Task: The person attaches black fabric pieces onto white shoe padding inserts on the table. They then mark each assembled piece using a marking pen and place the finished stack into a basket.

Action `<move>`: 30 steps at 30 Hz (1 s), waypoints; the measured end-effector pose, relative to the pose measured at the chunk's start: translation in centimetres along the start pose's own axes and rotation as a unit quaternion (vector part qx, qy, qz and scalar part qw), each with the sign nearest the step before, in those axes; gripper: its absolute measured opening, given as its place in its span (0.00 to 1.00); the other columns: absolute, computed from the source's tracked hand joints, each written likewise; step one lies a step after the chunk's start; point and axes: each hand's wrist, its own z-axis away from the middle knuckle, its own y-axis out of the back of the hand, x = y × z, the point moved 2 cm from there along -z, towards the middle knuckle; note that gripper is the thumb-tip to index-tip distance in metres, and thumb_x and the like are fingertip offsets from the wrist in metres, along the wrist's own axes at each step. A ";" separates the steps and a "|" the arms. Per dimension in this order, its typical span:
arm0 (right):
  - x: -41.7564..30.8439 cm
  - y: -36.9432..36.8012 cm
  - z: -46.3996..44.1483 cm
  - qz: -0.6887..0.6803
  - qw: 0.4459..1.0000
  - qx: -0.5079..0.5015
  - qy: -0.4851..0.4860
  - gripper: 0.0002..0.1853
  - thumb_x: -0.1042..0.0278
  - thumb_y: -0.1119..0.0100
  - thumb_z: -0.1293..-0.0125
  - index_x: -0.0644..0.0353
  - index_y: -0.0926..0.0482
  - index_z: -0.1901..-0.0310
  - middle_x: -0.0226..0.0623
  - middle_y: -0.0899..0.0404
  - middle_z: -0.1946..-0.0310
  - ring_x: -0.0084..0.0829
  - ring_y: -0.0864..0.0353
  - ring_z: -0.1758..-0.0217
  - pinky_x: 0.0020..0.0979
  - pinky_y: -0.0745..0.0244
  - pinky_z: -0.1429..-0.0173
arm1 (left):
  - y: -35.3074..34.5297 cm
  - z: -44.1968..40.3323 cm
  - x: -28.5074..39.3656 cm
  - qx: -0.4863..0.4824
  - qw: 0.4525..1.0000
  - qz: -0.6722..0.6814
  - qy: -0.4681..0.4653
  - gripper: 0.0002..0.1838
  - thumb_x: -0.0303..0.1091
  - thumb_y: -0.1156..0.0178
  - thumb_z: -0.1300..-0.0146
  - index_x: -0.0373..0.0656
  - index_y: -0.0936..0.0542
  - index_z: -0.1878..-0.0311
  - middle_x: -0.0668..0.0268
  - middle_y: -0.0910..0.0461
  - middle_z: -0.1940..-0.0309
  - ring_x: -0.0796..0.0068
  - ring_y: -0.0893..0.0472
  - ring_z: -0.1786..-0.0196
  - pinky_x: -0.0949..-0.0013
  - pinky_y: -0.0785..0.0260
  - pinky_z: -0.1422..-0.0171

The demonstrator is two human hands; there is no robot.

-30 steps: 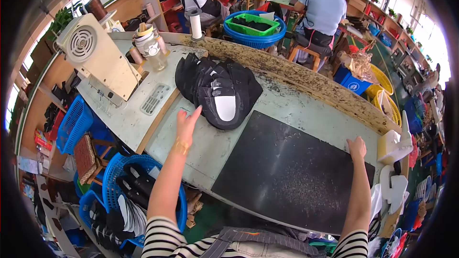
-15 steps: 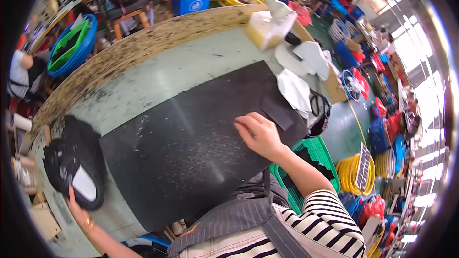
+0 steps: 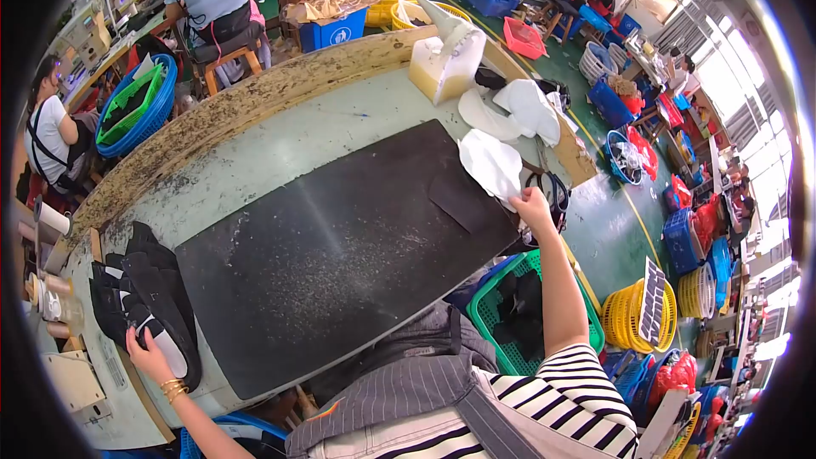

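My left hand (image 3: 151, 359) rests at the near edge of a stack of black fabric pieces (image 3: 151, 276), fingers apart, beside a white oval patch (image 3: 172, 352) on the stack. It lies at the left of the table. Over on the right, my right hand (image 3: 534, 209) has its fingers closed at the lower corner of a white sheet piece (image 3: 490, 163). The sheet lies partly over the corner of a large black mat (image 3: 306, 246), which has pale specks across it. A small dark flat piece (image 3: 463, 197) lies on the mat near the sheet.
Scissors (image 3: 558, 195) lie just right of my right hand. Beyond are white cut pieces (image 3: 527, 110) and a yellowish-white block (image 3: 444, 64). A raised wooden rim (image 3: 255, 89) borders the table's far side. A green basket (image 3: 483, 310) of black pieces stands below. Other people sit at the far left.
My right hand has moved from over the mat to the white sheet's corner and closed there. My left hand has shifted slightly, its fingers spreading at the black stack. The view has tilted up.
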 end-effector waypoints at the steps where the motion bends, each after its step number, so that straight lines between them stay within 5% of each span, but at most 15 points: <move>1: 0.1 0.2 -0.3 -0.061 0.998 -0.015 -0.022 0.28 0.61 0.28 0.48 0.71 0.27 0.50 0.40 0.20 0.62 0.31 0.21 0.59 0.32 0.25 0.54 | 0.0 -0.4 -0.5 0.005 0.999 -0.035 -0.010 0.19 0.36 0.36 0.37 0.35 0.22 0.47 0.51 0.25 0.42 0.55 0.24 0.42 0.59 0.33 0.36; 3: -0.9 1.8 0.1 -0.141 0.986 -0.081 -0.045 0.25 0.65 0.29 0.46 0.71 0.26 0.51 0.38 0.20 0.63 0.26 0.21 0.66 0.29 0.24 0.62 | 0.2 -1.1 -1.3 0.007 0.994 -0.102 -0.036 0.18 0.35 0.35 0.38 0.35 0.22 0.48 0.53 0.23 0.47 0.57 0.22 0.46 0.61 0.30 0.39; 7: 3.6 6.0 -1.6 -0.117 0.989 0.072 -0.062 0.09 0.68 0.41 0.40 0.66 0.19 0.64 0.38 0.19 0.75 0.25 0.19 0.74 0.27 0.22 0.66 | 0.4 -1.4 -4.2 -0.158 0.975 0.129 0.090 0.14 0.30 0.36 0.36 0.36 0.23 0.49 0.61 0.20 0.54 0.72 0.22 0.52 0.69 0.29 0.44; 8: 4.3 7.1 -1.3 0.019 0.996 0.034 -0.078 0.12 0.69 0.45 0.43 0.67 0.18 0.63 0.48 0.18 0.77 0.37 0.14 0.67 0.36 0.20 0.61 | 0.6 -1.2 -4.9 -0.172 0.975 0.099 0.097 0.15 0.30 0.37 0.35 0.37 0.24 0.48 0.64 0.20 0.54 0.74 0.22 0.52 0.70 0.30 0.44; 11: 9.4 5.5 -0.8 0.189 0.981 -0.025 -0.035 0.13 0.71 0.48 0.44 0.65 0.15 0.64 0.50 0.15 0.65 0.39 0.13 0.65 0.36 0.19 0.53 | 0.6 -0.7 -7.2 -0.230 0.954 0.131 0.142 0.14 0.30 0.39 0.32 0.35 0.24 0.47 0.62 0.20 0.52 0.74 0.22 0.50 0.70 0.31 0.42; 12: 10.4 4.9 -0.1 0.188 0.982 0.016 0.004 0.15 0.71 0.47 0.44 0.63 0.15 0.58 0.51 0.15 0.62 0.47 0.15 0.58 0.39 0.21 0.46 | 0.9 -0.3 -7.0 -0.221 0.955 0.142 0.135 0.14 0.30 0.40 0.32 0.34 0.24 0.47 0.62 0.20 0.52 0.74 0.22 0.50 0.70 0.31 0.41; 13: 11.2 4.4 0.1 0.192 0.981 -0.001 0.006 0.17 0.68 0.44 0.43 0.64 0.17 0.54 0.54 0.17 0.56 0.50 0.19 0.47 0.40 0.26 0.39 | 1.5 -0.2 -6.2 -0.212 0.957 0.151 0.130 0.14 0.31 0.41 0.31 0.33 0.25 0.47 0.61 0.20 0.51 0.73 0.22 0.49 0.70 0.32 0.40; 15: 12.7 3.5 0.7 0.297 0.933 -0.014 0.204 0.23 0.65 0.41 0.43 0.65 0.22 0.46 0.55 0.22 0.46 0.51 0.27 0.37 0.42 0.34 0.31 | 2.6 0.1 -6.6 -0.168 0.961 0.188 0.116 0.15 0.32 0.45 0.28 0.31 0.25 0.46 0.60 0.21 0.50 0.71 0.23 0.46 0.70 0.34 0.37; 16: 12.3 3.3 1.1 0.414 0.888 -0.093 0.179 0.30 0.62 0.39 0.43 0.68 0.28 0.40 0.53 0.30 0.36 0.50 0.38 0.28 0.44 0.45 0.24 | 3.2 0.1 -8.1 -0.158 0.969 0.181 0.051 0.16 0.34 0.46 0.28 0.32 0.26 0.44 0.58 0.20 0.48 0.70 0.23 0.45 0.69 0.35 0.36; 18: 13.9 2.3 -0.6 0.477 0.853 -0.096 0.186 0.22 0.63 0.48 0.43 0.64 0.22 0.49 0.49 0.23 0.45 0.47 0.30 0.35 0.44 0.46 0.25 | 7.4 0.6 -1.9 -0.121 0.987 0.103 0.038 0.17 0.35 0.46 0.28 0.33 0.24 0.44 0.57 0.20 0.46 0.67 0.22 0.44 0.69 0.35 0.35; 19: 12.4 2.9 -1.1 0.473 0.856 -0.137 0.159 0.24 0.62 0.50 0.42 0.63 0.23 0.45 0.49 0.24 0.42 0.46 0.32 0.32 0.46 0.48 0.25 | 9.5 0.8 1.2 -0.079 0.995 0.055 0.018 0.16 0.35 0.46 0.28 0.32 0.22 0.46 0.58 0.19 0.47 0.66 0.22 0.44 0.68 0.35 0.35; 21: 13.0 1.8 -3.8 0.577 0.770 -0.261 0.077 0.26 0.59 0.51 0.39 0.61 0.24 0.40 0.46 0.28 0.36 0.45 0.34 0.29 0.48 0.51 0.24 | 13.0 0.4 5.0 -0.051 0.996 0.072 0.021 0.16 0.35 0.47 0.27 0.32 0.23 0.45 0.59 0.19 0.48 0.68 0.22 0.44 0.68 0.35 0.36; 23: 13.2 1.3 -5.9 0.570 0.768 -0.288 0.042 0.36 0.53 0.42 0.42 0.55 0.33 0.31 0.42 0.36 0.29 0.42 0.42 0.24 0.41 0.53 0.21 | 15.9 -0.1 7.2 -0.010 0.996 0.093 0.014 0.16 0.34 0.47 0.27 0.30 0.23 0.45 0.59 0.19 0.51 0.70 0.23 0.47 0.70 0.35 0.37; 25: 18.9 -0.6 -8.4 0.547 0.788 -0.184 0.212 0.41 0.47 0.39 0.44 0.56 0.35 0.30 0.43 0.38 0.28 0.41 0.42 0.24 0.41 0.49 0.22 | 18.8 0.0 13.3 -0.030 0.985 0.167 0.044 0.15 0.32 0.47 0.27 0.30 0.23 0.45 0.62 0.19 0.53 0.75 0.23 0.50 0.73 0.33 0.40; 30: 17.1 -0.3 -8.7 0.618 0.714 -0.286 0.163 0.47 0.43 0.36 0.49 0.58 0.37 0.29 0.45 0.38 0.28 0.42 0.41 0.25 0.41 0.46 0.23 | 16.9 2.3 25.5 -0.274 0.889 0.362 0.063 0.11 0.29 0.43 0.31 0.32 0.20 0.51 0.68 0.18 0.59 0.82 0.22 0.56 0.76 0.31 0.50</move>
